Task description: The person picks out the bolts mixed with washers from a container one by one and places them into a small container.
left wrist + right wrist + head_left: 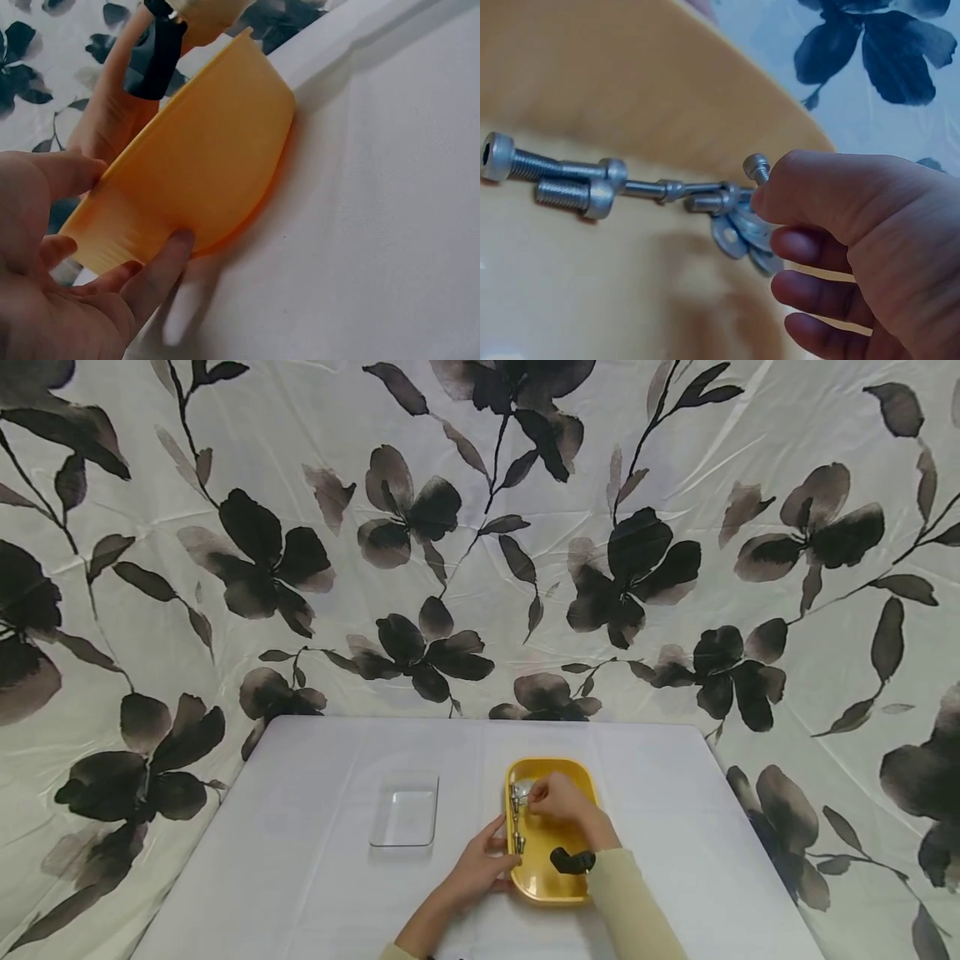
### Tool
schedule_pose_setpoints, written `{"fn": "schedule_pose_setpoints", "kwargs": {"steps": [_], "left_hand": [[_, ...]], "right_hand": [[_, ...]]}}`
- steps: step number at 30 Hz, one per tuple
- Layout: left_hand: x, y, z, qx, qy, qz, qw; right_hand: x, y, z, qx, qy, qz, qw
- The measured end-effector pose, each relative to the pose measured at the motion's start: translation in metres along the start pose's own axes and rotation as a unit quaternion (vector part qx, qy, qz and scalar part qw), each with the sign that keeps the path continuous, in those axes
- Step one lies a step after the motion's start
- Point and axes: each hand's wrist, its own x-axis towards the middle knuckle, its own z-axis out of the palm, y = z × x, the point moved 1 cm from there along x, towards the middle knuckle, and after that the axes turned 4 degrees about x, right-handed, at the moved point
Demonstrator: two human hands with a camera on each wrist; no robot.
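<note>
Head view | box (pixel 403 843): left of tray (pixel 551 890), well apart | left hand (pixel 477 866): fingers extended, touching tray's left wall, nearer box | loose bolts (pixel 561 193): inside tray, lined lengthwise along that wall | right hand (pixel 564 800): pinching bolt (pixel 757 163), head up, shank tilted, near washers (pixel 726 244) at tray's far-left end

My sleeves (pixel 637 906) are pale yellow, the strap (pixel 573 861) on my right wrist black. The tray (pixel 547 882) is yellow, its screws (pixel 562 194) and washers (pixel 754 229) silver. Beyond the white tabletop's (pixel 285 881) far edge, black and grey-brown flowers (pixel 252 531) pattern the white cloth (pixel 315 418).
</note>
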Motion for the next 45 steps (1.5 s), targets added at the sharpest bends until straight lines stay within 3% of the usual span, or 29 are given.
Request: {"fn": "schedule_pose_setpoints", "kwargs": {"steps": [2, 6, 11, 14, 16, 19, 22, 28, 33, 38, 41, 45], "left_hand": [[-0.001, 0.004, -0.003, 0.017, -0.003, 0.009, 0.9998], [-0.009, 0.018, -0.018, 0.113, -0.006, 0.038, 0.9929], [-0.032, 0.047, -0.044, 0.252, -0.017, 0.07, 0.9651], [-0.044, 0.065, -0.06, 0.308, -0.016, 0.102, 0.9458], [-0.051, 0.076, -0.07, 0.334, -0.009, 0.118, 0.9353], [-0.06, 0.089, -0.085, 0.354, 0.004, 0.129, 0.9263], [-0.066, 0.098, -0.101, 0.367, 0.032, 0.123, 0.9214], [-0.079, 0.106, -0.141, 0.405, 0.11, 0.101, 0.9021], [-0.09, 0.107, -0.176, 0.413, 0.141, 0.076, 0.8964], [-0.094, 0.101, -0.197, 0.417, 0.174, 0.053, 0.8904], [-0.092, 0.089, -0.205, 0.403, 0.186, 0.039, 0.895], [-0.087, 0.072, -0.21, 0.361, 0.192, 0.027, 0.9122]], "right_hand": [[0.001, -0.004, -0.003, -0.003, 0.002, -0.002, 1.0], [0.0, -0.015, -0.007, -0.015, 0.004, 0.0, 1.0], [-0.003, -0.029, -0.01, -0.042, 0.004, -0.022, 0.999], [-0.003, -0.038, -0.013, -0.059, 0.011, -0.045, 0.997], [-0.003, -0.043, -0.015, -0.061, 0.016, -0.057, 0.996], [-0.001, -0.052, -0.017, -0.059, 0.018, -0.064, 0.996], [0.001, -0.061, -0.02, -0.044, 0.012, -0.07, 0.997], [0.005, -0.08, -0.021, -0.021, 0.013, -0.077, 0.997], [0.011, -0.092, -0.016, -0.011, 0.0, -0.064, 0.998], [0.02, -0.101, -0.011, 0.0, -0.007, -0.053, 0.999], [0.026, -0.104, -0.008, -0.001, -0.01, -0.061, 0.998], [0.031, -0.111, -0.005, 0.0, -0.013, -0.075, 0.997]]}}
